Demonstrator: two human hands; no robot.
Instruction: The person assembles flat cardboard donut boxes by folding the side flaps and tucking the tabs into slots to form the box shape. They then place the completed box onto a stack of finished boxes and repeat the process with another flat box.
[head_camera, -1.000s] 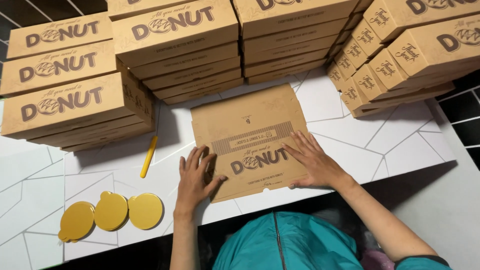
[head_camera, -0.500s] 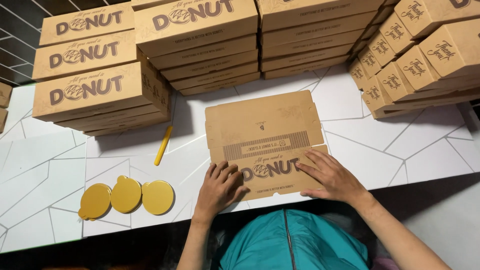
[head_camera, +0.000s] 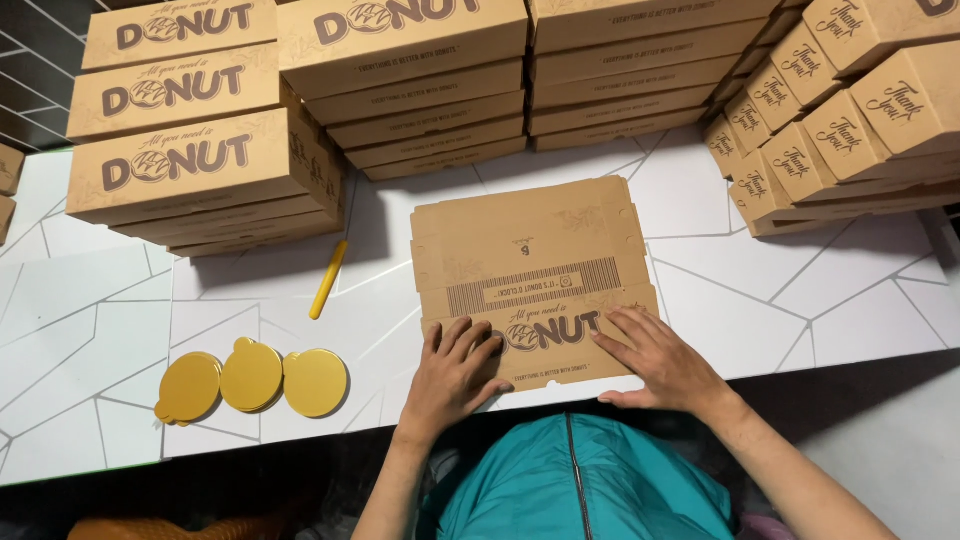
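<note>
Both hands (head_camera: 560, 370) have slid nearer, resting flat, fingers spread, apart on the flattened box's (head_camera: 530, 260) near edge.

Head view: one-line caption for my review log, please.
Both hands, left and right, press flat on an unfolded brown cardboard box lying on a white table among stacked boxes.

Both bare forearms rise from the bottom of the frame; the left hand (head_camera: 452, 372) lies palm down at lower centre, fingers spread; the right hand (head_camera: 662, 362) lies flat just right of it, fingers pointing upper left.
</note>
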